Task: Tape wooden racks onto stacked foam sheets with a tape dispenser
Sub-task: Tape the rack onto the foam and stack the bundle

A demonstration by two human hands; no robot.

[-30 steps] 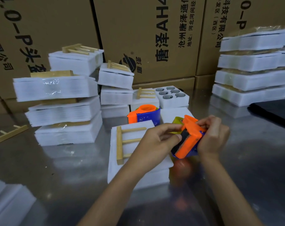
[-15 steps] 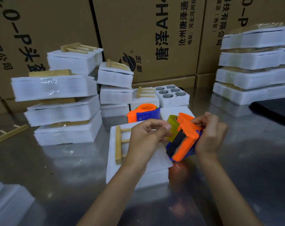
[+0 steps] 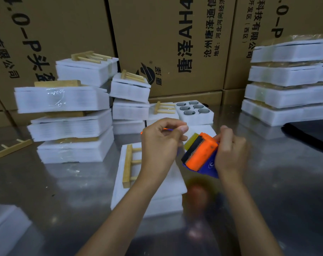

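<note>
My right hand (image 3: 230,150) grips an orange and blue tape dispenser (image 3: 199,154), held tilted above the steel table. My left hand (image 3: 162,143) hovers just left of the dispenser's toothed front, thumb and forefinger pinched at the tape end, which is too thin to make out. Below my left hand lies a stack of white foam sheets (image 3: 157,187) with a wooden rack (image 3: 128,165) on its left part. My left wrist hides the rack's right side. A second orange and blue dispenser is almost wholly hidden behind my left hand.
Taped foam stacks with racks (image 3: 70,122) are piled at the left and centre back. A foam block with round holes (image 3: 195,111) sits behind. More wrapped stacks (image 3: 290,82) stand at the right. A loose rack (image 3: 11,148) lies far left. Cardboard boxes (image 3: 168,45) wall the back.
My left hand has lifted away from the dispenser's front, up and to the left, with fingertips pinched. The dispenser in my right hand has tilted slightly and shifted a little left.
</note>
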